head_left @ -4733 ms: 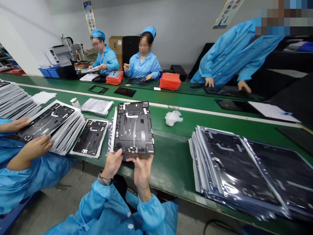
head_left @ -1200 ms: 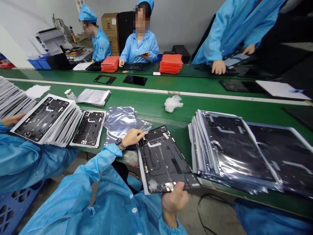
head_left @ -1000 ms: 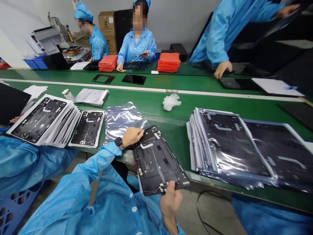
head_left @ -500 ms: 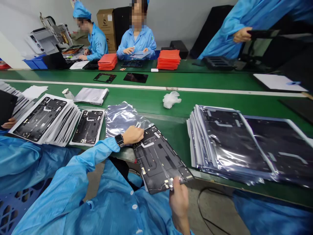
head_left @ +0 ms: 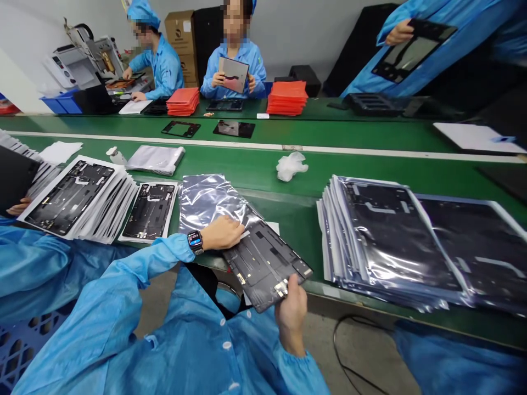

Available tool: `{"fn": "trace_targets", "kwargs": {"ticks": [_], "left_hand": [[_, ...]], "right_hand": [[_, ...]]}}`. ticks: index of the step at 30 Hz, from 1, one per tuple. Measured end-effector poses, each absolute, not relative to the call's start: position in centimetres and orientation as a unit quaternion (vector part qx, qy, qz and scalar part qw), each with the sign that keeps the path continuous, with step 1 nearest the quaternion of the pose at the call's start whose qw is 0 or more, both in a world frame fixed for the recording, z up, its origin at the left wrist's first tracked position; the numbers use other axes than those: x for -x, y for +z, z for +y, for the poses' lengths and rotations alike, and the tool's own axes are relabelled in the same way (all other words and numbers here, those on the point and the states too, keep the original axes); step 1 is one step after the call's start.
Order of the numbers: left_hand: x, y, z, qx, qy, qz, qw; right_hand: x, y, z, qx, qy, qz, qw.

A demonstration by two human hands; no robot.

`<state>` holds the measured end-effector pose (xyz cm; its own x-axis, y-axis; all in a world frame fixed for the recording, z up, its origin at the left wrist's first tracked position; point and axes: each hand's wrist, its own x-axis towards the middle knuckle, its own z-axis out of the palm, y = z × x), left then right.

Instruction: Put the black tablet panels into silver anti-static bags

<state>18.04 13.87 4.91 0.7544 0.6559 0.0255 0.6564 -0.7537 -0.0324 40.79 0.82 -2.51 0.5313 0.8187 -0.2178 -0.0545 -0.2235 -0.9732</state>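
Note:
A black tablet housing [head_left: 269,260], its inner side up, lies slanted over the table's near edge. My right hand [head_left: 292,312] is closed on its lower right corner, thumb on top. The far end of the housing is inside a shiny clear-grey plastic bag [head_left: 203,200], which lies on the table. At the bag's mouth my left hand [head_left: 223,232], with a watch on the wrist, has its fingers closed on the film; its fingertips are partly hidden. A strip of white paper [head_left: 273,226] shows beside the housing.
Bagged housings [head_left: 395,236] are stacked to the right. On the left lie a single housing [head_left: 150,211] on white sheets and a tall stack [head_left: 72,197]. A crumpled plastic piece [head_left: 291,166] sits mid-table. Co-workers sit left and across; another person stands far right.
My right hand has pushed the housing up and left, and its far end is now inside the bag. My left hand has shifted slightly down along the bag's mouth.

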Motion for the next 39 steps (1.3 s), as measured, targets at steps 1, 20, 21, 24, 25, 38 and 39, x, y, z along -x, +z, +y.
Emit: {"fn": "trace_targets", "kwargs": {"ticks": [1, 20, 21, 24, 25, 38, 39], "left_hand": [[-18.4, 5.3, 13.3, 0.939, -0.005, -0.344, 0.024], [-21.3, 9.3, 9.8, 0.939, -0.053, -0.336, 0.039], [-21.5, 9.4, 9.7, 0.94, -0.048, -0.335, 0.039], [-22.0, 9.4, 9.7, 0.939, -0.035, -0.341, 0.036], [-22.1, 9.4, 9.8, 0.938, -0.035, -0.344, 0.035], [-15.3, 1.5, 4.0, 0.327, -0.573, -0.625, -0.416], [-14.7, 0.7, 4.0, 0.284, -0.567, -0.597, -0.492]], "right_hand": [[-39.6, -2.4, 1.3, 0.672, 0.402, -0.267, 0.562], [-33.1, -2.2, 6.7, 0.54, 0.455, -0.382, 0.597], [-33.1, -2.3, 6.9, 0.54, 0.457, -0.382, 0.595], [-32.9, -2.4, 7.8, 0.538, 0.463, -0.389, 0.587], [-33.0, -2.2, 8.0, 0.537, 0.465, -0.394, 0.583], [-36.7, 2.0, 7.9, 0.489, 0.505, -0.498, 0.508], [-36.9, 2.3, 7.9, 0.484, 0.506, -0.509, 0.501]]}}
